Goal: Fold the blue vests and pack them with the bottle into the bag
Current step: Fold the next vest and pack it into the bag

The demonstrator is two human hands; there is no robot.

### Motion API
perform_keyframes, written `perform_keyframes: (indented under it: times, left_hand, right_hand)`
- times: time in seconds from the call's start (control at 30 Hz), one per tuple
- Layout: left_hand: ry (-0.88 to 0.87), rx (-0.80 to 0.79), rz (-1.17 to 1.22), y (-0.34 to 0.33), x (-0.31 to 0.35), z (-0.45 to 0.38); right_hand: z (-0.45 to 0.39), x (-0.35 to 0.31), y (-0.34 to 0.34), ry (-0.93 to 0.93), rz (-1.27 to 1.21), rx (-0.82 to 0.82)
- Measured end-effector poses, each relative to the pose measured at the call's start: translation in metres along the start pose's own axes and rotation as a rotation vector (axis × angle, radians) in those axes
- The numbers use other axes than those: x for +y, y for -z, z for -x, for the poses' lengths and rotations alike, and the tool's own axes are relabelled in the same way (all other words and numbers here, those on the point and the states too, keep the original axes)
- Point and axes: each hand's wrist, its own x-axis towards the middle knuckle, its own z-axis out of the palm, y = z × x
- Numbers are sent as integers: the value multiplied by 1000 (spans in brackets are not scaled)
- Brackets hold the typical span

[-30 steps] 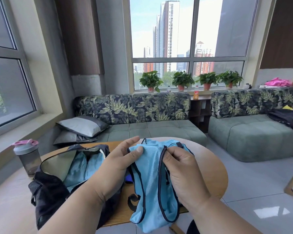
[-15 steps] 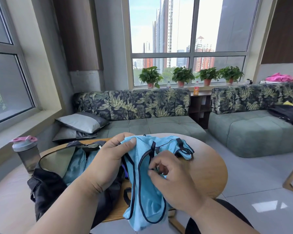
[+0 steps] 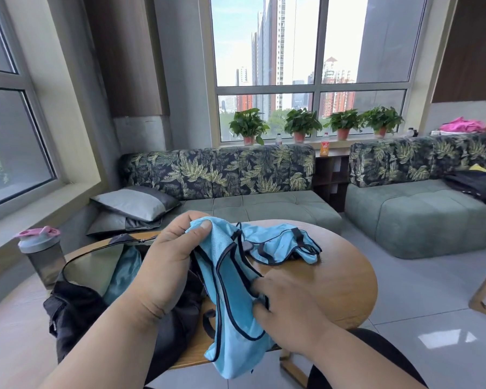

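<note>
At the centre of the frame the left hand [image 3: 166, 265] has its fingers [image 3: 180, 220] curled over the top edge of a blue vest [image 3: 230, 290], with the thumb pressed on the front of the cloth, so the garment is pinched and held up above the round wooden worktop [image 3: 334, 282]. Lower and to the right, the right hand [image 3: 286, 307] has its fingers tucked into the side of the same vest, bunching the fabric along its dark trim; the fingertips are buried in the cloth, so how far they close cannot be told exactly. The bottom of the vest hangs past the near edge of the worktop. A second blue vest [image 3: 281, 245] lies crumpled on the worktop just behind the hands, towards the middle right. At lower left a dark bag [image 3: 76, 310] sits open on the worktop, largely hidden by the left forearm, with light blue cloth [image 3: 124, 273] showing inside its mouth. The bottle [image 3: 41, 254], grey with a pink lid, stands upright at the far left, just beside the bag. Behind are a leaf-patterned sofa [image 3: 216, 175] with grey cushions [image 3: 135, 203], and potted plants [image 3: 300, 124] on the window sill.
</note>
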Motion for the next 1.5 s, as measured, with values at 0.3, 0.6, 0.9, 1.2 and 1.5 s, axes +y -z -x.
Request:
perform_keyframes:
  times: [0.3,0.6,0.9,1.2,1.5]
  left_hand:
    - [-14,212,-21,25,-1,-17]
    - [-6,254,-82,35,0,-32]
    - [-131,215,8,20,50,-81]
    - [-68,131,-61,-27,46,-87]
    - [-56,125,-263,-30,15,-63]
  right_hand:
    - [5,0,6,276,212,-145]
    - [-16,25,27,335,363,24]
    - [-81,25,158,343,336,304]
    - [-60,9,106,64,279,-66]
    - [-36,-16,51,-105,-368,322]
